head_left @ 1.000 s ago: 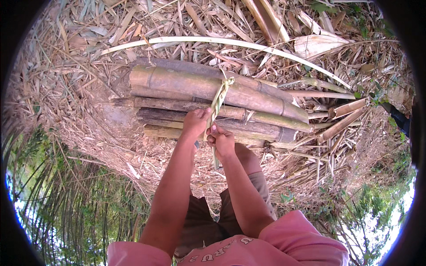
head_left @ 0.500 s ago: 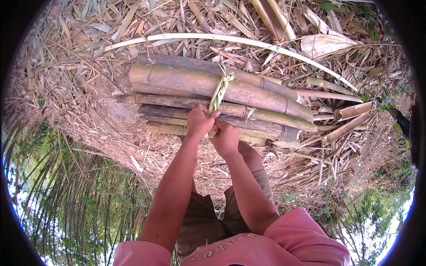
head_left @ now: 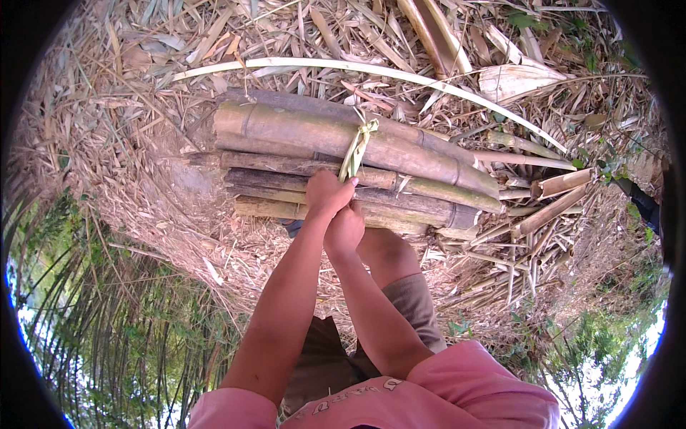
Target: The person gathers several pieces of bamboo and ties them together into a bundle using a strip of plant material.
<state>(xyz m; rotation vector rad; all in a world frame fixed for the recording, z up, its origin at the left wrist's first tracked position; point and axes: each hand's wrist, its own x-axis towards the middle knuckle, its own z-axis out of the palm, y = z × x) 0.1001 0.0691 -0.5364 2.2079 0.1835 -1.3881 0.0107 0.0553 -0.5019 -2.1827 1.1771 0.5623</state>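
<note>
A bundle of several thick bamboo poles [head_left: 300, 136] lies across the ground in front of me, bound near its middle by a pale green strip tie [head_left: 355, 148]. My left hand [head_left: 327, 193] is closed around the lower end of that strip, against the poles. My right hand [head_left: 344, 230] sits just below it, fist closed, pressed to the near side of the bundle; whether it grips the strip is hidden. My bent knee [head_left: 389, 250] is right behind the hands.
Dry bamboo leaves and husks [head_left: 128, 107] cover the ground all around. A long pale curved split cane [head_left: 400, 75] arches beyond the bundle. Loose shorter bamboo pieces [head_left: 561, 184] lie at the right. Green foliage [head_left: 107, 322] fills the lower left.
Both hands have shifted slightly down and toward me along the strip tie, staying closed against the bundle. The bundle itself has stayed put.
</note>
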